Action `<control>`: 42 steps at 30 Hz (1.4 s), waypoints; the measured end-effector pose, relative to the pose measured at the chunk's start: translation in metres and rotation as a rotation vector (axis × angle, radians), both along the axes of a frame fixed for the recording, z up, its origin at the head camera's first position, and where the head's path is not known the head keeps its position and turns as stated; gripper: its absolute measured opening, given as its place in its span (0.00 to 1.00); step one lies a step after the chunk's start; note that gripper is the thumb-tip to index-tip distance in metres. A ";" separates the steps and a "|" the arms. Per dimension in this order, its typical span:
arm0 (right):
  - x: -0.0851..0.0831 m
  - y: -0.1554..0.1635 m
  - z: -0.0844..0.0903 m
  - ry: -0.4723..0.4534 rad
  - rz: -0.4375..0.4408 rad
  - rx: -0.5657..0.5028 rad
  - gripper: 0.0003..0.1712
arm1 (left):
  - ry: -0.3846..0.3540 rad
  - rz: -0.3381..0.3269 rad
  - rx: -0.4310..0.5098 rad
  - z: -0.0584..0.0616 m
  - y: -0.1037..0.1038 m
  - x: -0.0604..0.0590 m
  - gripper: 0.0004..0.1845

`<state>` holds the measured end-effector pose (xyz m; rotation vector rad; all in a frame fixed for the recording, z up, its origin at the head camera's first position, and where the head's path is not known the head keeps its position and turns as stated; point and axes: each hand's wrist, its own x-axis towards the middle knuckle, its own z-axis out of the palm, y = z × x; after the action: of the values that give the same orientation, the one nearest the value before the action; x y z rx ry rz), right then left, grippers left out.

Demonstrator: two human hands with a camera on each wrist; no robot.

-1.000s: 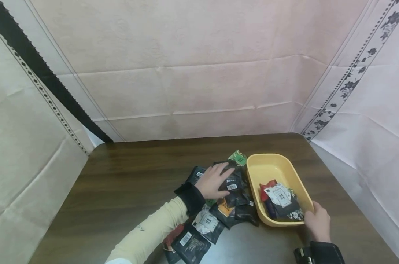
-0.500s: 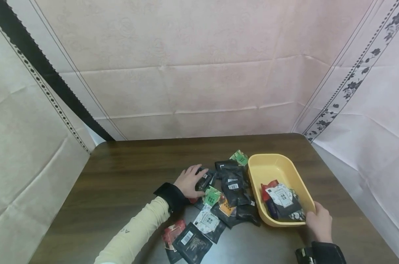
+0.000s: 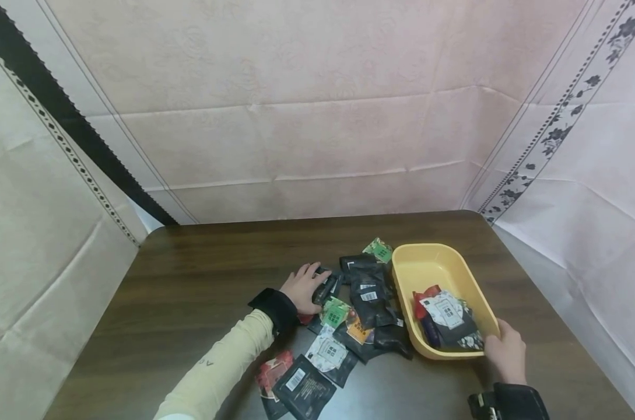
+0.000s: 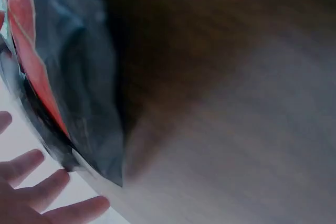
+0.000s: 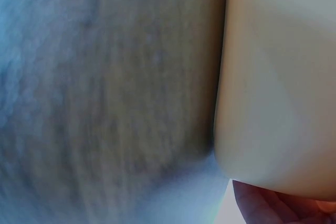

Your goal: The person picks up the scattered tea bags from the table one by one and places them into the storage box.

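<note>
My left hand [image 3: 300,289] lies over the left edge of a pile of small packets, its fingers touching a black packet [image 3: 325,289]. Spread, fairly straight fingers [image 4: 79,211] show in the left wrist view beside a black and red packet [image 4: 84,77]. At the right, my right hand [image 3: 508,354] grips the near right corner of a yellow plastic bin [image 3: 418,256]. Inside that bin lie several packets, a black one with a white label [image 3: 445,315] on top. The right wrist view shows the bin's smooth outer wall [image 5: 278,87], with fingers [image 5: 268,208] partly hidden behind it.
Several packets lie heaped left of the bin, among them a green-labelled packet [image 3: 335,312] and a black packet [image 3: 368,297]. Nearer the front are a red packet [image 3: 275,370] and a black barcoded packet [image 3: 304,388]. Pale cloth [image 3: 296,146] hangs behind the brown table [image 3: 217,280].
My left hand has moved left from above the middle of the pile to the packet at its left edge, uncovering packets. The right hand and bin have stayed put.
</note>
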<state>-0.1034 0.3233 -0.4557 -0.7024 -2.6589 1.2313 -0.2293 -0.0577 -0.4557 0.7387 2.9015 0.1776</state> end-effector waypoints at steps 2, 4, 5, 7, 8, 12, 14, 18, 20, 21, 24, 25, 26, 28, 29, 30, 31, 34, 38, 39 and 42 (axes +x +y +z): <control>0.000 0.000 0.000 -0.001 0.002 -0.002 0.27 | -0.008 0.014 -0.018 -0.002 0.002 -0.001 0.43; 0.000 -0.001 0.000 -0.003 0.000 -0.005 0.28 | 0.000 0.019 -0.036 -0.003 0.005 -0.002 0.42; 0.000 -0.001 0.000 -0.005 -0.002 -0.007 0.28 | 0.007 0.020 -0.049 -0.004 0.007 -0.003 0.42; 0.000 -0.001 0.000 -0.010 -0.007 -0.017 0.28 | 0.031 0.016 -0.069 -0.005 0.010 -0.004 0.41; 0.000 -0.001 0.000 -0.011 -0.009 -0.021 0.28 | 0.044 0.014 -0.075 -0.006 0.012 -0.004 0.40; 0.000 -0.002 0.000 -0.004 -0.011 -0.023 0.28 | 0.094 0.000 -0.104 -0.008 0.018 -0.006 0.39; 0.000 -0.002 0.001 0.003 -0.007 -0.023 0.28 | 0.114 -0.001 -0.103 -0.007 0.018 -0.007 0.38; 0.000 -0.003 0.000 0.017 -0.001 -0.016 0.27 | 0.150 0.006 -0.070 -0.001 0.017 -0.007 0.36; 0.001 -0.002 -0.001 0.022 0.000 -0.010 0.27 | 0.164 0.007 -0.044 0.003 0.017 -0.008 0.35; 0.001 -0.002 -0.001 0.023 -0.001 -0.006 0.27 | 0.173 0.003 -0.033 0.006 0.016 -0.007 0.34; 0.000 0.000 -0.003 0.023 -0.002 -0.003 0.27 | 0.186 -0.015 -0.014 0.015 0.018 -0.006 0.34; 0.000 0.000 -0.003 0.022 -0.002 -0.004 0.27 | 0.187 -0.023 -0.015 0.018 0.018 -0.005 0.34; 0.000 0.000 -0.003 0.018 -0.001 -0.009 0.27 | 0.187 -0.031 -0.015 0.020 0.020 -0.004 0.34; -0.001 0.001 -0.003 0.013 -0.001 -0.017 0.28 | 0.185 -0.053 -0.012 0.024 0.023 -0.002 0.33; -0.001 0.001 -0.003 0.012 -0.001 -0.020 0.28 | 0.186 -0.067 -0.008 0.026 0.026 -0.001 0.33; -0.001 0.002 -0.003 0.010 -0.001 -0.023 0.28 | 0.190 -0.083 -0.005 0.028 0.028 0.000 0.33; 0.000 0.002 -0.003 0.009 0.000 -0.028 0.28 | 0.191 -0.098 0.002 0.030 0.031 0.001 0.33; 0.000 0.002 -0.003 0.014 -0.002 -0.024 0.28 | 0.201 -0.146 0.021 0.037 0.042 0.004 0.33; 0.001 0.001 -0.003 0.020 -0.003 -0.021 0.28 | 0.209 -0.186 0.027 0.045 0.056 0.008 0.33; 0.001 0.001 -0.003 0.024 -0.001 -0.019 0.28 | 0.210 -0.190 0.021 0.047 0.060 0.009 0.33; 0.001 0.000 -0.003 0.032 0.003 -0.012 0.28 | 0.218 -0.204 0.011 0.050 0.069 0.012 0.34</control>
<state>-0.1024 0.3237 -0.4589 -0.6751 -2.6300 1.2493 -0.2176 0.0117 -0.4058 1.1134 2.9997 0.0963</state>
